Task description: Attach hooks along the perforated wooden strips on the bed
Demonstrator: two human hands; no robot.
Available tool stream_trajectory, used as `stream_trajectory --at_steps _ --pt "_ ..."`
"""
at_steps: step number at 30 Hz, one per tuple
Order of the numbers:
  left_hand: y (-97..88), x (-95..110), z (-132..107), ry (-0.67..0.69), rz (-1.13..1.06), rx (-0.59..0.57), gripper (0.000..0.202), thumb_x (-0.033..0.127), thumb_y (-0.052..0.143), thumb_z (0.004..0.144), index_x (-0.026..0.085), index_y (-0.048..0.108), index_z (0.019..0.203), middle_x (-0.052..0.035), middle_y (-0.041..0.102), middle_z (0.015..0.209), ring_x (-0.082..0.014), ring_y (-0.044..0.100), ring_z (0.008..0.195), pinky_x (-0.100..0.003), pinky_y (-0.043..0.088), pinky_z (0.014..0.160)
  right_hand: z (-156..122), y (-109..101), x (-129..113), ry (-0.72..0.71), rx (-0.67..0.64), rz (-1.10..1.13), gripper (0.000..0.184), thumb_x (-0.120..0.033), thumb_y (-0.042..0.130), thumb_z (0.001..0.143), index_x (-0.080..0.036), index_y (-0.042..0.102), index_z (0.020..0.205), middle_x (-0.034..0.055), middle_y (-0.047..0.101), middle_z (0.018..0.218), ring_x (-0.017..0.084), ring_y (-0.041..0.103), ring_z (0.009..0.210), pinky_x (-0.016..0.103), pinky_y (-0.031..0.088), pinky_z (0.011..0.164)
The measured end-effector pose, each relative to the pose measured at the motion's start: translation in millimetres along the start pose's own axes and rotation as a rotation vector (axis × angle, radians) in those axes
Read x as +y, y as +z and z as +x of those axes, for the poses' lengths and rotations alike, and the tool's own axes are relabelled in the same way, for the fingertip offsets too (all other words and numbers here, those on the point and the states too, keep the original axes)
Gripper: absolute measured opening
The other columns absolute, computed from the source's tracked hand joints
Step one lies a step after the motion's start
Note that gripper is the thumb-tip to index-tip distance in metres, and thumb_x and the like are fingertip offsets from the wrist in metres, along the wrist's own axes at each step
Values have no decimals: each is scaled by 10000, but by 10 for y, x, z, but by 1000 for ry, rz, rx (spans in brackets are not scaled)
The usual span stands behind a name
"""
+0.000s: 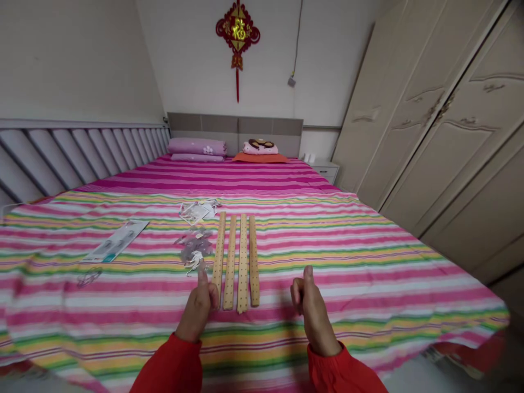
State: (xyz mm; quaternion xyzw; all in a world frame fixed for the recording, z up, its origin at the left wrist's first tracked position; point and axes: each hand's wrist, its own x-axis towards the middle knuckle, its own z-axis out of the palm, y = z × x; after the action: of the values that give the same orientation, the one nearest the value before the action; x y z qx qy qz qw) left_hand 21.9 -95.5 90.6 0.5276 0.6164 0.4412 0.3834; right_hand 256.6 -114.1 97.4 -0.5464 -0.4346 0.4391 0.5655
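Note:
Several long tan strips (243, 262) dotted with small holes lie side by side on the striped cloth (368, 251). My left hand (197, 305) is in front of the strips' near left end, its thumb raised and its other fingers curled in with nothing seen in them. To the right of the strips, my right hand (314, 311) hovers over the cloth in the same thumb-up fist, also bare. Just beyond my left hand lies a cluster of grey and clear plastic packets (196, 245). Behind them is a small pile of white items in clear wrapping (199, 210).
At the left, a flat card package (118, 240) lies near a small thin wire-like loop (89, 277). Folded purple bedding (197, 147) and an orange pillow (260, 157) rest by the headboard (270, 131). A slatted rail (82, 153) runs along the left, a wardrobe (438, 131) along the right.

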Motion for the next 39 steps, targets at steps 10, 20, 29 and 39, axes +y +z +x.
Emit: stream_trajectory --at_steps 10,20,29,39 --pt "-42 -233 101 -23 23 24 689 676 111 830 218 383 394 1 384 370 -139 391 413 -270 310 480 13 75 123 44 -18 -70 680 -758 223 804 -232 303 381 -50 231 377 103 253 373 277 195 412" --pt "-520 -791 649 194 365 446 316 411 575 651 172 624 851 -60 603 818 -198 567 708 -331 469 703 -44 222 301 125 -80 -133 659 -749 284 796 -240 312 379 -52 244 380 116 265 387 287 244 445" --pt "-567 -879 754 34 370 410 176 382 566 637 212 555 591 -14 598 621 -180 574 613 -287 440 610 -116 433 511 78 -193 -132 643 -734 417 752 -218 407 370 -35 350 381 129 375 420 278 328 498" --pt "-625 -695 743 -98 -291 326 431 471 766 451 133 622 677 -47 686 647 -159 619 630 -282 471 636 -144 594 696 18 -336 -109 500 -616 595 698 -198 423 484 -57 381 456 103 344 472 238 261 472"
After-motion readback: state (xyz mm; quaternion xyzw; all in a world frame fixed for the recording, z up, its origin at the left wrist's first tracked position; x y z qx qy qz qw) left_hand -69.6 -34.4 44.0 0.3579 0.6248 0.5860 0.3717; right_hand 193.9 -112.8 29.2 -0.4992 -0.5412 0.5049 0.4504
